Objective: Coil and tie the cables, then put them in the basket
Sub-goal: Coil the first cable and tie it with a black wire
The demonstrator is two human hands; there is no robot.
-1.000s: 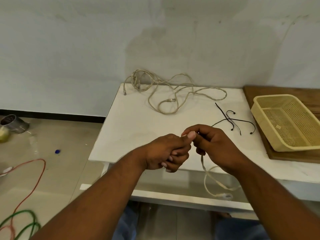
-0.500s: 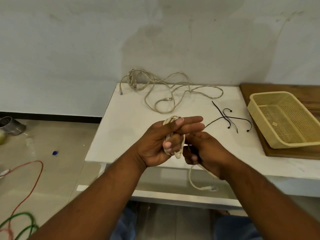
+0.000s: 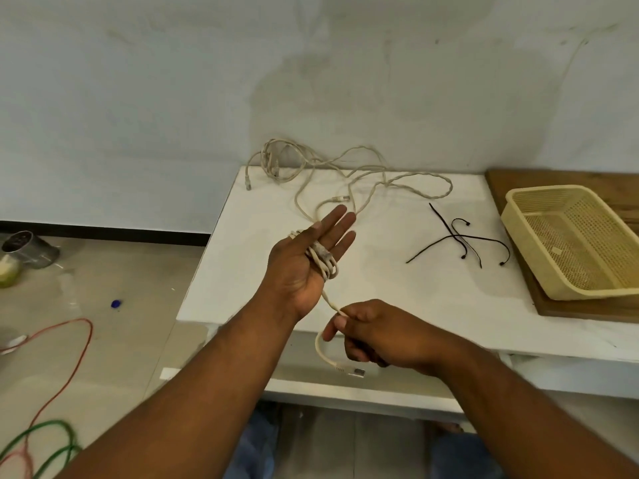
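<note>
White worktop (image 3: pixel 397 299) against a pale wall carries the job. Step in hand: coiling. Left hand (image 3: pixel 301 271) is held flat, palm up, fingers straight, with the beige cable (image 3: pixel 325 262) wound in loops round them. Right hand (image 3: pixel 380 335) pinches the cable's free tail just below; the plug (image 3: pixel 351 370) hangs beneath. The next move likely calls for winding on the short tail, then fetching one of the black ties (image 3: pixel 456 237) near the basket (image 3: pixel 546 190). Loose cables (image 3: pixel 273 164) lie at the back, not yet coiled.

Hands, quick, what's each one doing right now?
Left hand: open, fingers straight, beige cable looped around them.
Right hand: closed, pinching that cable's loose tail.
</note>
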